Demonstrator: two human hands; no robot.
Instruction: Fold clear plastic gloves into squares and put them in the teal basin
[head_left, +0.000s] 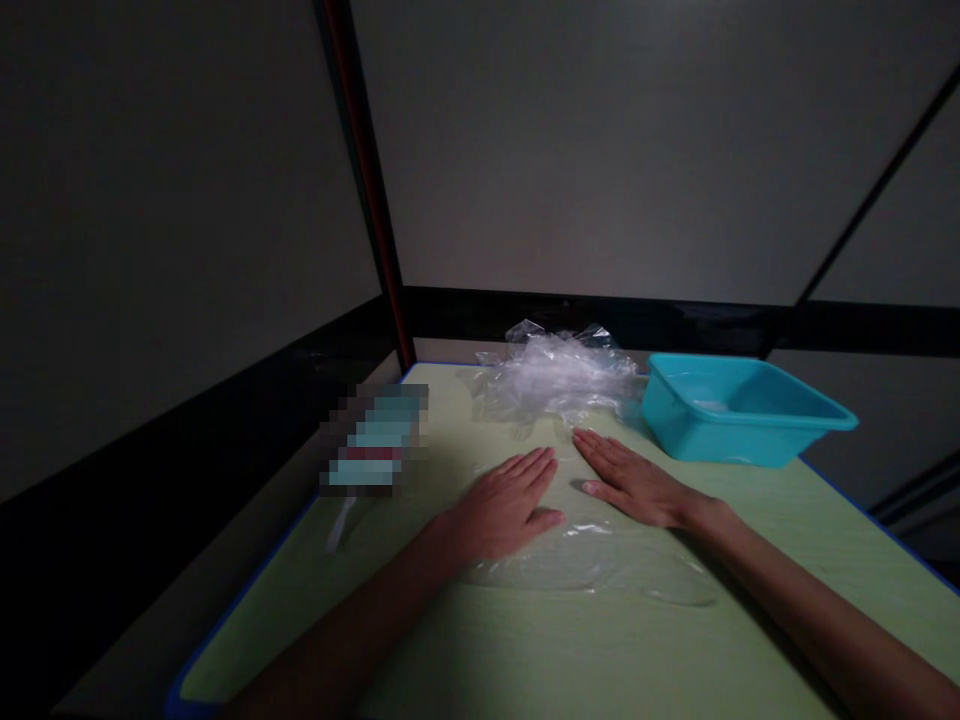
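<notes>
A clear plastic bag point(592, 565) lies spread on the pale green table point(750, 640), its near edge slightly wavy and shiny. On its left part rests my left hand point(506, 505), palm down with the fingers stretched out and the thumb apart. My right hand point(634, 480) lies flat on the right part, fingers extended toward the back and thumb pointing left. Neither hand grips anything. Just beyond the fingertips sits a crumpled heap of clear plastic bags point(559, 375).
A turquoise plastic basin point(735, 435) stands at the table's back right, with something pale inside. At the left edge lies a blurred-out object point(375, 440) with a thin white strip below it. Walls with dark bands point(525, 315) rise behind and to the left.
</notes>
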